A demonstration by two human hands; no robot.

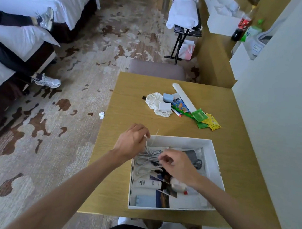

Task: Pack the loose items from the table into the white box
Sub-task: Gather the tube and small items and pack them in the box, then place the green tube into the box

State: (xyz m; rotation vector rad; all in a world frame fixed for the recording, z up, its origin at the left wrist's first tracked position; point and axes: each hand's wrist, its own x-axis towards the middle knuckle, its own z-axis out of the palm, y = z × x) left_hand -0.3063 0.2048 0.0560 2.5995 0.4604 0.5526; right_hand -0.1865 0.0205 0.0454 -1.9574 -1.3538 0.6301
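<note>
A hotel room with patterned carpet and beds is lying off to the left; a wooden table [129, 97] is standing in front of the person. The box [215, 158] is sitting at the table's near edge, already holding bottles, photos and a dark pouch. Both hands are working over its far left corner. The left hand [132, 142] is pinching the cable [142, 164] above the rim, fingers curled round the strands. The right hand [176, 165] is hanging inside the box with its fingertips closed on the same cable, seemingly laying the loops down.

The loose pile is waiting beyond the box, straight ahead and well apart from both hands. The cloth [157, 103] is lying at the pile's left end, on the left hand's side. The packets [199, 115] are lying at its right end, on the right hand's side. The white bar [183, 97] is running diagonally, far end left, near end right. Once the cable is released, either hand will likely be reaching forward over the far wall, and the cloth looks the easiest pick for the left.
</note>
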